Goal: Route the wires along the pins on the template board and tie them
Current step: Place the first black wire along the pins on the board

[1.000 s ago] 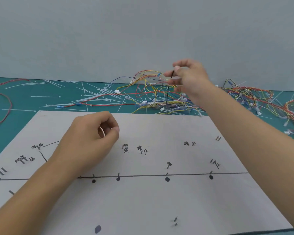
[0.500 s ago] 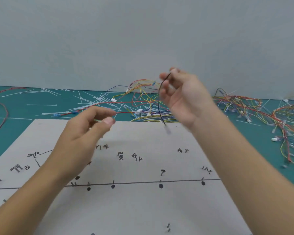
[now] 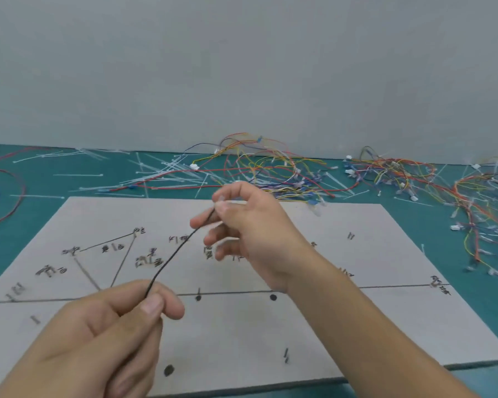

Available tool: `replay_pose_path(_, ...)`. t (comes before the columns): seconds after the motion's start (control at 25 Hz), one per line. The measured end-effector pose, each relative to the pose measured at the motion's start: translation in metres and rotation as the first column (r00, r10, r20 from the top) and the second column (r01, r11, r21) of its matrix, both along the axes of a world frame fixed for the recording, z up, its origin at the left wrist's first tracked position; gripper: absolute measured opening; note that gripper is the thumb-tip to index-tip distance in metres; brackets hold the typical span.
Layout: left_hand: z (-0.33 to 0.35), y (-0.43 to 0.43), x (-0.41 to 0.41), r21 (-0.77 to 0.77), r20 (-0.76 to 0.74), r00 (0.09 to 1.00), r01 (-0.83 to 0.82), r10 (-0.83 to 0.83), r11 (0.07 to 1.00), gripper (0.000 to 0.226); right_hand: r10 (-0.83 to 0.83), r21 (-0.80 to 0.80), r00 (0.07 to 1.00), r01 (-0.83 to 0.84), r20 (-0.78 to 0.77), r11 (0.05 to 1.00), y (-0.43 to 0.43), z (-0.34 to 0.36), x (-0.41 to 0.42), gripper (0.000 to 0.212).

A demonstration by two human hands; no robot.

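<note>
A thin black wire (image 3: pixel 175 255) stretches in the air between both hands, above the grey template board (image 3: pixel 342 320). My left hand (image 3: pixel 107 337) pinches its lower end between thumb and forefinger at the near left. My right hand (image 3: pixel 250 231) pinches the upper end, higher and further back, with its other fingers curled loosely. The board lies flat on the teal mat and carries drawn lines, handwritten labels, black dots and small dark pins (image 3: pixel 285 354). The wire touches no pin.
A tangle of coloured wires (image 3: pixel 273 170) with white connectors lies behind the board. More wire bundles (image 3: pixel 472 202) spread at the right. White cable ties (image 3: pixel 167 173) are scattered at the back left. A red wire loop (image 3: pixel 9 191) lies far left. A grey wall stands behind.
My right hand came down and toward me with the black wire. My left hand moved nearer and took hold of the wire's free end. The view tilted down over the board.
</note>
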State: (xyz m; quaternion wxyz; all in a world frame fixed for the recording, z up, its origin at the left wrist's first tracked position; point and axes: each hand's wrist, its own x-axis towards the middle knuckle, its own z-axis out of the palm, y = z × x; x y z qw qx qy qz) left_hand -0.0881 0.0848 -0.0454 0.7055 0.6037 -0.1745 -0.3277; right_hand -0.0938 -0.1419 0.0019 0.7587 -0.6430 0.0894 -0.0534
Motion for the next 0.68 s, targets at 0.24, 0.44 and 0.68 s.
replay_pose_path(0.24,-0.013,0.045,0.005,0.313,0.334,0.876,-0.452,0.349,0.835,0.041,0.087,-0.766,0.968,-0.239,-0.234,0.597,-0.002,-0.03,-0.018,0.011)
replay_pose_path(0.44,-0.028,0.057,0.014,0.461,0.509,0.805,-0.555,0.306,0.692,0.052,0.216,-0.83,0.95,-0.303,-0.225,0.468,0.003,-0.045,-0.021,0.014)
replay_pose_path(0.68,-0.029,0.034,-0.003,0.316,0.838,0.486,-0.803,0.248,0.506,0.013,0.192,-0.877,0.974,-0.195,-0.12,0.44,0.007,-0.054,-0.007,0.008)
